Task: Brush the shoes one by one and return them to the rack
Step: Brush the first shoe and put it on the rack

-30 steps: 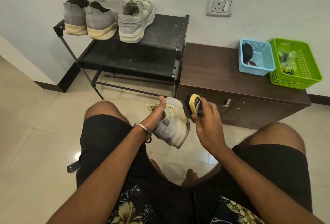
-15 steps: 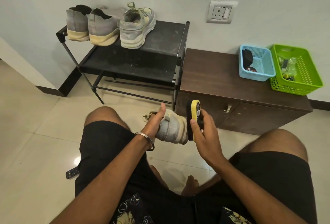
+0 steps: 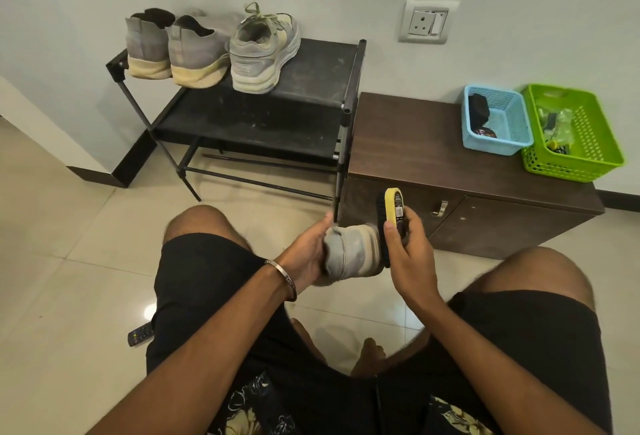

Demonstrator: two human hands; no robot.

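Observation:
My left hand [image 3: 310, 249] grips a grey sneaker [image 3: 353, 251] between my knees, its sole turned to the right. My right hand [image 3: 407, 251] holds a yellow-backed shoe brush [image 3: 389, 214] upright, with its black bristles against the sneaker's sole side. The black shoe rack [image 3: 311, 67] stands ahead by the wall. On its top shelf sit a pair of grey knit shoes [image 3: 176, 46] at the left and one matching grey laced sneaker [image 3: 261, 50] beside them.
A low brown cabinet [image 3: 415, 143] stands right of the rack, carrying a blue basket [image 3: 498, 143] and a green basket [image 3: 588, 143] with small items. A black remote [image 3: 139, 333] lies on the tiled floor by my left thigh. A wall socket [image 3: 427, 20] is above.
My left hand has turned the sneaker so its heel faces me and its sole points right. The brush has stayed against the sole side, sliding a little along it.

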